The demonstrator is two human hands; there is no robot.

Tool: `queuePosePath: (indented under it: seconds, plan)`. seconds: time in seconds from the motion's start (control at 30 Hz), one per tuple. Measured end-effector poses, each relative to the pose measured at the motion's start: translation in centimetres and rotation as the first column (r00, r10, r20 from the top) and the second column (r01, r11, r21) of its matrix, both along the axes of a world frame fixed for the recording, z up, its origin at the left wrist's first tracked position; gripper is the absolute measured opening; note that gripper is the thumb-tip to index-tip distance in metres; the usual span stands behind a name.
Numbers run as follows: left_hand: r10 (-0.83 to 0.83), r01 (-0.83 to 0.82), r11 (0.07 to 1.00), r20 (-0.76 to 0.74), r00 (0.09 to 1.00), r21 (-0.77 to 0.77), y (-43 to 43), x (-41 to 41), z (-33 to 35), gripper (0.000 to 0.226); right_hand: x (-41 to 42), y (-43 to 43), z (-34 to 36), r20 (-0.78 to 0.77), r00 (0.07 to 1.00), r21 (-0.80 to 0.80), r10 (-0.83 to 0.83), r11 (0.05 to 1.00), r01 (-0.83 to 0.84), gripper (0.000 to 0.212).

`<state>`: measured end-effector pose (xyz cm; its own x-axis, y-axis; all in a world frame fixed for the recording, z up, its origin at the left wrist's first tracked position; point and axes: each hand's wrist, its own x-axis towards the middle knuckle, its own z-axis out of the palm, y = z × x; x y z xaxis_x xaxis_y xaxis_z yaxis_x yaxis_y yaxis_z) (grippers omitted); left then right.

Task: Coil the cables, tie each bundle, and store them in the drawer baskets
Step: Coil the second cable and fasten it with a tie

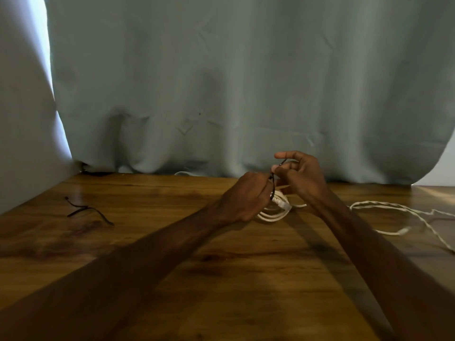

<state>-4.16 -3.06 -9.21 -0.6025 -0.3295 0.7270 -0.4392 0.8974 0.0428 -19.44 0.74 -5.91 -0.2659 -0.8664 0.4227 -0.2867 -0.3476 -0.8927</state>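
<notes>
- Left hand [246,196], fingers curled, grips a coiled cable [277,211], white, near the middle of the desk [221,279]; the coil's lower loops rest on the wood.
- Right hand [304,177] pinches the upper end of a black tie [282,163] between thumb and a finger, with the forefinger stretched out above it, close against the left hand.
- From that pinch the tie runs down past the left knuckles and along the side of the coil. The left hand covers the rest, so it cannot be told whether the tie goes all the way round.
- Left fingertips are hidden behind the hand and coil, and the picture is blurred there.
- A loose cable [394,209], also white, trails over the desk to the right of the hands and is cut off by the right edge; one plug end lies near the right forearm.
- Spare ties [86,210], dark and thin, lie crossed on the desk well to the left.
- Brown wood with dark grain and a sheen makes up the desk; both bare forearms reach across it from the lower edge.
- A grey-green curtain [246,82] hangs behind the far edge, its hem bunched on the wood; a pale wall [22,119] stands at left, with bright light along the curtain's edge.
</notes>
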Motion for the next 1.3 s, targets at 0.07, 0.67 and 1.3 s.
queuePosePath:
  seconds: [0.07,0.67,1.3]
  plan:
    - [-0.010,0.015,0.997,-0.056,0.998,0.079,1.0,-0.1,0.4,0.031,0.1,0.1,0.0,0.010,1.000,0.023,-0.021,1.000,0.021,0.032]
    - [0.024,-0.040,0.982,-0.087,0.996,-0.186,2.1,-0.2,0.5,0.024,-0.6,0.4,0.2,-0.075,0.997,0.267,0.012,0.964,0.008,0.014]
    - [0.073,-0.060,0.983,-0.069,0.995,0.176,2.3,-0.7,0.2,0.028,-0.5,-0.3,-0.8,0.031,0.998,0.458,0.053,0.887,-0.061,0.012]
